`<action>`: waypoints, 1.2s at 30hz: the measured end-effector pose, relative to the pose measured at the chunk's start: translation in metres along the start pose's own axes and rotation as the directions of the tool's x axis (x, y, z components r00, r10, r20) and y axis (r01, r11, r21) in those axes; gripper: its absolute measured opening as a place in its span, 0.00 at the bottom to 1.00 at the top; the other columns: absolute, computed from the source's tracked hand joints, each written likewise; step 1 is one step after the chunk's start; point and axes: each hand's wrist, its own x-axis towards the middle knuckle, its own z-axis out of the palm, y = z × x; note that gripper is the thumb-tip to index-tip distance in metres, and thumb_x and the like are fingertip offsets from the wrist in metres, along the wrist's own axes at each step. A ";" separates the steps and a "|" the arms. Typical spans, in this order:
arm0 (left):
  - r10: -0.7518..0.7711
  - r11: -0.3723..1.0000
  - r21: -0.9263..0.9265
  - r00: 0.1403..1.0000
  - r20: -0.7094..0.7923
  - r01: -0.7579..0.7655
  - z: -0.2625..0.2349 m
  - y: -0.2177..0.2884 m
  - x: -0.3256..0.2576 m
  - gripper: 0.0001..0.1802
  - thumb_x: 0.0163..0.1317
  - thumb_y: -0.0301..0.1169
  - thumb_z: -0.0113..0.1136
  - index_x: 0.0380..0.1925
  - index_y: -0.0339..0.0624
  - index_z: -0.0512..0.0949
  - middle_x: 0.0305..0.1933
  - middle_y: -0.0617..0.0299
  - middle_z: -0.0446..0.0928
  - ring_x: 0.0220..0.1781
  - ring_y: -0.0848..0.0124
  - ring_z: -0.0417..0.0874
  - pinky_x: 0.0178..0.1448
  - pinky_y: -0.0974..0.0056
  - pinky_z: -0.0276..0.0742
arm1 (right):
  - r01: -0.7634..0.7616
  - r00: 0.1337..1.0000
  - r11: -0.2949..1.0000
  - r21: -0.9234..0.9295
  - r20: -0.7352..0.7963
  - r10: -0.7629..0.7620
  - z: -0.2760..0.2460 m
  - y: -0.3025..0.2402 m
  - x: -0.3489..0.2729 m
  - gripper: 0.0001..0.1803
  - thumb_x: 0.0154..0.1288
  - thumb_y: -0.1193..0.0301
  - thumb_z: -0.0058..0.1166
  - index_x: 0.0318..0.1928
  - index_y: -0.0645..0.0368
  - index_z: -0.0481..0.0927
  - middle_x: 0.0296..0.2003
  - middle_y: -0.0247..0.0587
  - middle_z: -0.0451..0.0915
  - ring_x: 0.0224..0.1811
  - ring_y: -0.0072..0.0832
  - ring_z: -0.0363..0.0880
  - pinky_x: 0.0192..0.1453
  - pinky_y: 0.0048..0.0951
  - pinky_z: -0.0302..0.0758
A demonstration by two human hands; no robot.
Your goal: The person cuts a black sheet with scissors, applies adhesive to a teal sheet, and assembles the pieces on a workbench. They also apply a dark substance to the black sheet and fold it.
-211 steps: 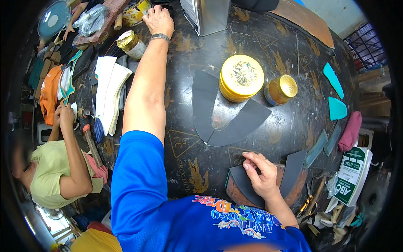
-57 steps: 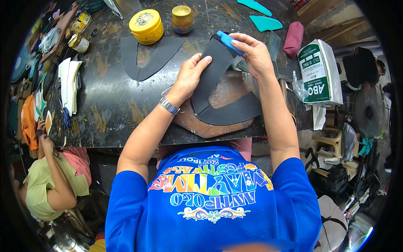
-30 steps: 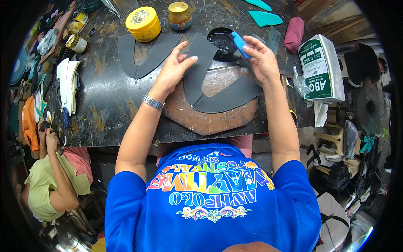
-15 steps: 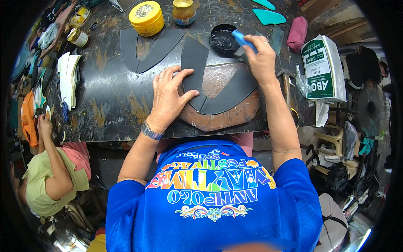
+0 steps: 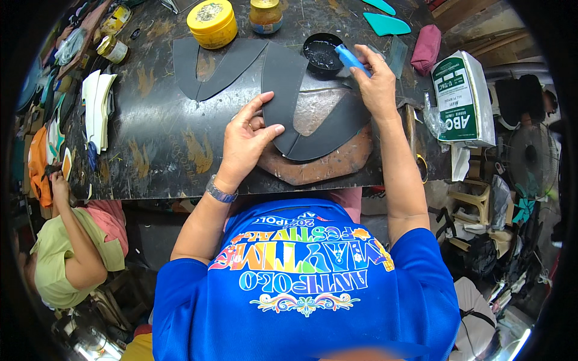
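Note:
A dark V-shaped sheet piece (image 5: 286,90), likely a shoe-upper cutting, lies partly over a brown angular board (image 5: 328,165) near the table's front edge. The thumb and index finger of my left hand (image 5: 247,138) grip its left edge, the other fingers curled. My right hand (image 5: 378,84) is closed around a blue-handled tool (image 5: 349,58), whose working end I cannot make out. It is at the right side of a round black dish (image 5: 323,55) with dark, glossy residue inside. A second dark V-shaped piece (image 5: 226,81) rests to the left, touching the first.
A yellow tub (image 5: 212,27) and a glass jar (image 5: 265,17) stand at the back. White cut pieces (image 5: 96,114) are stacked left. A pink pouch (image 5: 426,49) and a green-and-white package (image 5: 462,99) lie right. Another person (image 5: 78,253) works at the far left.
My left hand has gone from lying spread on the V-shaped piece to curled fingers at its edge. The piece has shifted slightly up and right. The blue-handled tool remains by the dish.

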 end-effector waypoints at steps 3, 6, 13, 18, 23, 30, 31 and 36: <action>-0.063 0.978 -0.202 0.997 -0.042 0.053 -0.007 -0.004 0.003 0.33 0.63 0.15 0.61 0.68 0.34 0.65 0.58 0.54 0.77 0.51 0.73 0.82 0.57 0.70 0.80 | -0.040 0.999 0.998 0.058 0.008 0.039 -0.003 0.006 0.000 0.25 0.54 0.80 0.64 0.55 0.57 0.82 0.42 0.37 0.78 0.44 0.27 0.79 0.49 0.29 0.77; -0.128 0.943 -0.312 0.992 -0.006 0.119 -0.014 -0.003 0.004 0.32 0.66 0.18 0.59 0.70 0.41 0.65 0.60 0.56 0.75 0.53 0.73 0.81 0.57 0.68 0.81 | -0.040 0.999 0.987 0.155 -0.018 0.043 -0.005 0.011 0.001 0.24 0.54 0.81 0.64 0.54 0.58 0.83 0.42 0.38 0.78 0.41 0.26 0.80 0.47 0.29 0.78; -0.107 0.894 -0.427 0.991 0.081 0.131 -0.011 -0.003 0.004 0.32 0.67 0.17 0.56 0.70 0.44 0.65 0.66 0.59 0.71 0.61 0.72 0.77 0.63 0.65 0.78 | -0.214 0.977 0.709 0.672 0.145 0.157 -0.010 -0.005 -0.007 0.14 0.61 0.83 0.61 0.49 0.66 0.82 0.46 0.35 0.79 0.48 0.22 0.79 0.55 0.25 0.75; -0.124 0.858 -0.489 0.987 0.101 0.158 -0.009 -0.004 0.007 0.32 0.66 0.17 0.56 0.70 0.44 0.65 0.66 0.58 0.71 0.66 0.69 0.74 0.69 0.64 0.73 | -0.258 0.954 0.650 0.715 0.296 0.053 -0.005 -0.031 -0.030 0.12 0.59 0.84 0.62 0.44 0.63 0.82 0.45 0.35 0.80 0.49 0.23 0.77 0.59 0.27 0.72; -0.144 0.844 -0.504 0.983 0.112 0.181 -0.007 -0.003 0.007 0.32 0.66 0.17 0.56 0.70 0.44 0.65 0.66 0.58 0.71 0.65 0.69 0.74 0.69 0.63 0.74 | -0.127 0.956 0.770 0.625 0.285 -0.074 0.003 -0.041 -0.034 0.12 0.56 0.84 0.61 0.42 0.63 0.83 0.46 0.37 0.79 0.53 0.25 0.76 0.63 0.28 0.70; -0.166 0.837 -0.504 0.976 0.137 0.213 -0.008 -0.002 0.005 0.31 0.67 0.18 0.57 0.70 0.44 0.66 0.66 0.59 0.71 0.64 0.70 0.75 0.67 0.63 0.76 | -0.023 0.977 0.799 0.600 0.182 -0.109 0.012 -0.043 -0.031 0.12 0.52 0.83 0.61 0.39 0.62 0.85 0.41 0.35 0.81 0.48 0.24 0.78 0.57 0.28 0.72; -0.180 0.835 -0.502 0.974 0.139 0.226 -0.008 -0.002 0.005 0.31 0.67 0.18 0.57 0.70 0.44 0.66 0.66 0.59 0.71 0.64 0.70 0.75 0.67 0.63 0.76 | -0.031 0.981 0.802 0.597 0.173 -0.091 0.013 -0.042 -0.029 0.12 0.52 0.83 0.61 0.39 0.61 0.85 0.41 0.35 0.81 0.48 0.24 0.78 0.56 0.27 0.72; -0.169 0.835 -0.501 0.973 0.159 0.227 -0.008 -0.002 0.003 0.31 0.66 0.19 0.57 0.70 0.45 0.66 0.65 0.60 0.71 0.63 0.71 0.76 0.67 0.64 0.76 | -0.106 0.990 0.754 0.649 0.138 0.021 0.015 -0.034 -0.016 0.11 0.56 0.83 0.62 0.41 0.60 0.85 0.41 0.31 0.81 0.44 0.19 0.78 0.52 0.22 0.73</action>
